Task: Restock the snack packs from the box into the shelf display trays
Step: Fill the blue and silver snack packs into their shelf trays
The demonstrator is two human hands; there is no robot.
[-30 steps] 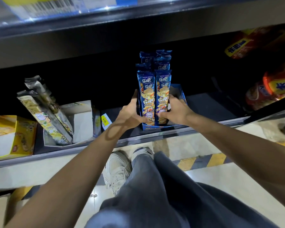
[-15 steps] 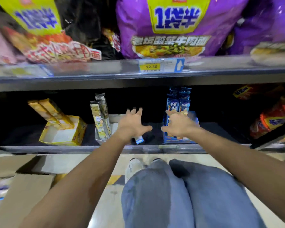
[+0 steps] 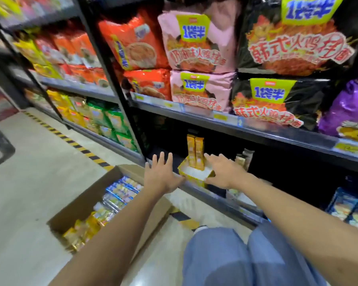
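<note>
Left hand (image 3: 160, 176), right hand (image 3: 223, 172): each grip spread wide, holding nothing, flanking the yellow cardboard display tray (image 3: 194, 181) on the bottom shelf. Two tall orange snack packs (image 3: 195, 153) stand at the tray's back; the rest is bare. Brown cardboard box (image 3: 81, 203) on the floor left of the tray looks full, so most restocking remains. Half a second ago both hands hovered further right, by a blue tray.

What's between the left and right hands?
Head view: the yellow display tray, holding two upright yellow packs, sits between the open left hand and right hand.
</note>
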